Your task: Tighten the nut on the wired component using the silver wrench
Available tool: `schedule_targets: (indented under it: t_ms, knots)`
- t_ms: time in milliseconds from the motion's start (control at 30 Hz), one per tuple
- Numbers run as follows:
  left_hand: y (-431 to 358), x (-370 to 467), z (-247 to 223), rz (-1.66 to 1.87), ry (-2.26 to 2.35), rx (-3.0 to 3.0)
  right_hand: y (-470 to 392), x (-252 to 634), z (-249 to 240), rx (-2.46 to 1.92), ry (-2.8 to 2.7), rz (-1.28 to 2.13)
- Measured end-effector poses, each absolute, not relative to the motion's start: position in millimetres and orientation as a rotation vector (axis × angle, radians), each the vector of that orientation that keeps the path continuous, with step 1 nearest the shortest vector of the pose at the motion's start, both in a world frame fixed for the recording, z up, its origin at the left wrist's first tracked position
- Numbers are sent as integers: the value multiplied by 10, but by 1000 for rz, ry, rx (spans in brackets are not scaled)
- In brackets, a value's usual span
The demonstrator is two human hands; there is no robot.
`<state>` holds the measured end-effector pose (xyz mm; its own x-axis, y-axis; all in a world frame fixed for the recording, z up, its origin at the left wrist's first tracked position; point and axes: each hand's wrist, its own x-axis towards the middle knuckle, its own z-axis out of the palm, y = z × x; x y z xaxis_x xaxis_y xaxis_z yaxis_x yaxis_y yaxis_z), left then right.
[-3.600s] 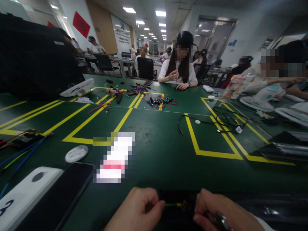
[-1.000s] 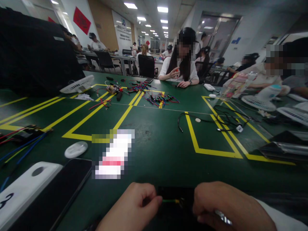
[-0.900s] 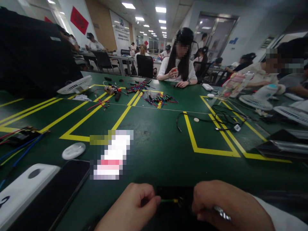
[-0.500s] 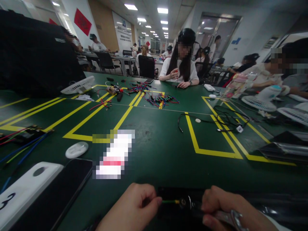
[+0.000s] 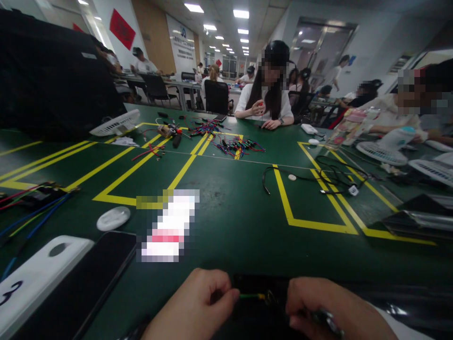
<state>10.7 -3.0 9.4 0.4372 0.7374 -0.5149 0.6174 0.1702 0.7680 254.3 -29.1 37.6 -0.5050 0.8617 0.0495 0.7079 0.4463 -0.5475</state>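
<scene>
Since half a second ago, my right hand (image 5: 329,309) has curled back over the metal tool (image 5: 327,321), so the shaft that was showing beside the black block (image 5: 260,288) is now mostly hidden under the knuckles; only a short shiny bit peeks out below the fingers. My left hand (image 5: 198,307) has barely shifted.

Both hands sit at the very bottom edge of the view, at the near edge of the green table (image 5: 233,208). Ahead of them the table surface is bare up to the yellow tape lines (image 5: 300,222). To the left lie a dark phone (image 5: 88,283), a white box (image 5: 38,278) and a small white disc (image 5: 113,218), well apart from my left hand. Black cables (image 5: 329,177) lie farther off to the right.

My left hand is a loose fist, thumb and forefinger pinched shut on the green wire (image 5: 249,296). That wire runs level to the right, ending at a yellowish tip on the black block between my hands. My right hand is closed around the tool, knuckles up, just beside the wire's tip; whether the tool touches it I cannot tell.

A person in white (image 5: 264,101) sits across the table.
</scene>
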Motion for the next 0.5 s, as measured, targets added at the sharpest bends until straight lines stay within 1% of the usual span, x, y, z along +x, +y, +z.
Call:
schedule_targets:
  t_ms: [100, 233, 367, 500]
  knots:
    - [-21, 99, 120, 140, 1250, 1522, -226, 2574, 431, -1225, -2460, 684]
    - [-10, 90, 128, 151, 1248, 1536, -130, 2575, 651, -1117, -2533, 896]
    - [-16, 96, 90, 154, 1243, 1548, -148, 2599, 798, -1334, -2380, 914]
    - [-27, 108, 115, 154, 1243, 1546, -289, 2597, 764, -1620, -2201, 855]
